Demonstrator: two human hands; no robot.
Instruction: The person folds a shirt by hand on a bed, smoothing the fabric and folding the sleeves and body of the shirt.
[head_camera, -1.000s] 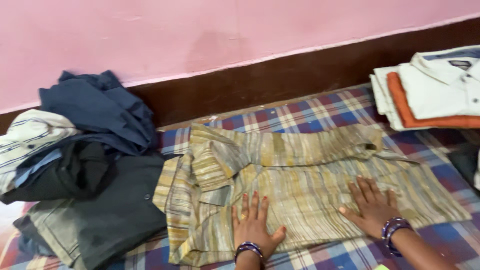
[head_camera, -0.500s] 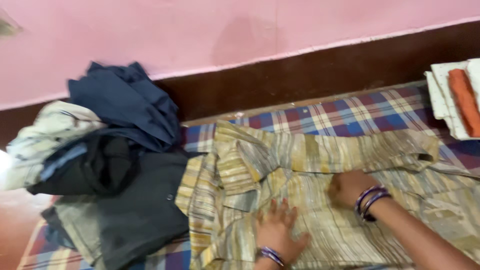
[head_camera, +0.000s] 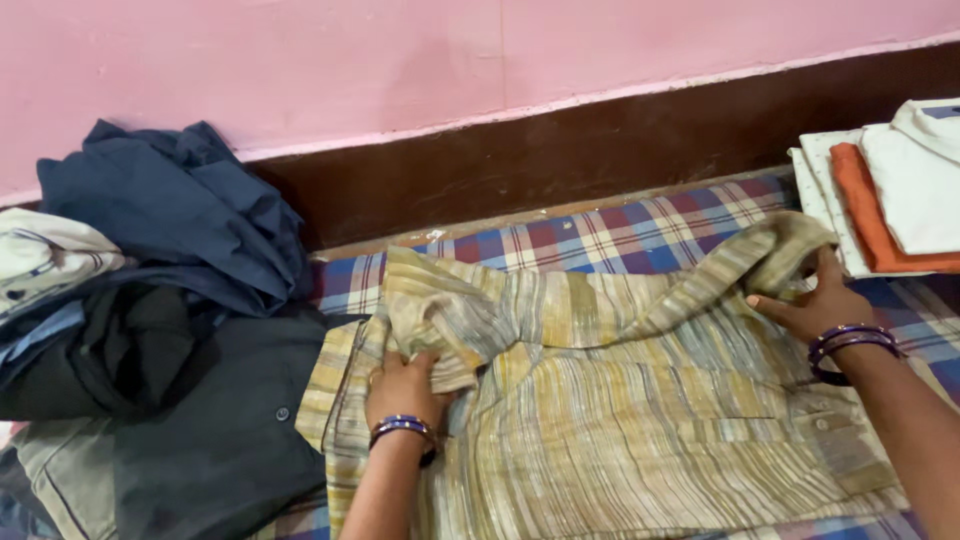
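Hands are gripping the yellow-grey striped cotton shirt (head_camera: 620, 420) lying on the checked blanket (head_camera: 620, 235): left hand (head_camera: 403, 388) pinching the shoulder, right hand (head_camera: 815, 305) closing on the sleeve cuff; keeping the sleeve taut should be giving a straighter fold.

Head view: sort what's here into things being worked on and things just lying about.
In hand:
- striped shirt, spread flat
- left hand, gripping its shoulder end
- right hand, gripping its cuff end

Lying about:
- heap of dark clothes on the left
- folded stack on the right
- checked sheet underneath
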